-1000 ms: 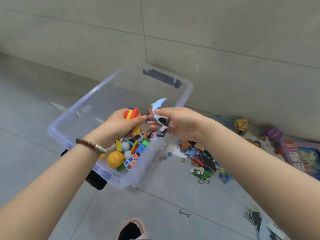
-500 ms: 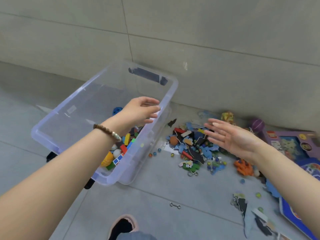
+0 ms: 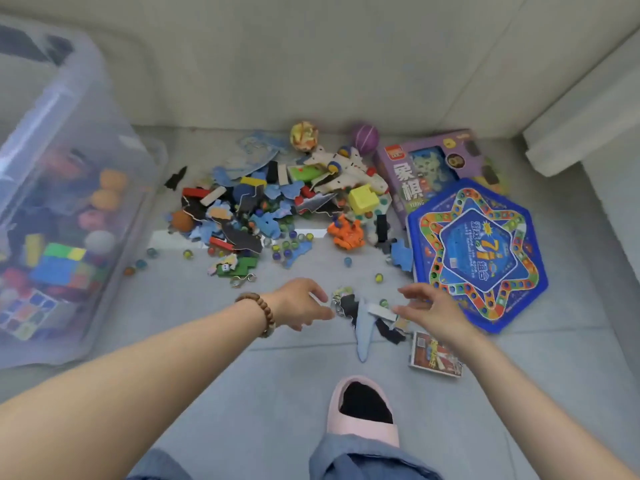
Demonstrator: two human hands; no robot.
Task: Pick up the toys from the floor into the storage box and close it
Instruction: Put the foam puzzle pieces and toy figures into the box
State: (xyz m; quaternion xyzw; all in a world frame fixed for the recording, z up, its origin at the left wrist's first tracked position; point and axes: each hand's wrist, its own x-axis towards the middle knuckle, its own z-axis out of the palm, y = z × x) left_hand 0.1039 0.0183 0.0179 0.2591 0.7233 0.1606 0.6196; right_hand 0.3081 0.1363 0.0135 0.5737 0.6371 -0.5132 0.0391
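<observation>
Lidless clear storage box (image 3: 104, 188) left; toys (image 3: 277, 209) strewn beside

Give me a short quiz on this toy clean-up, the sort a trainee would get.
1. True or false: the left hand and the right hand each grip a toy.
2. What lies on the floor just beyond the right hand, towards the right of the picture? A) a blue hexagonal game board B) a teddy bear C) a red bucket
3. Fill in: the storage box stands at the picture's ____ edge.

Key: 1. False, both hands are open above a small heap of pieces. 2. A. 3. Left.
</observation>
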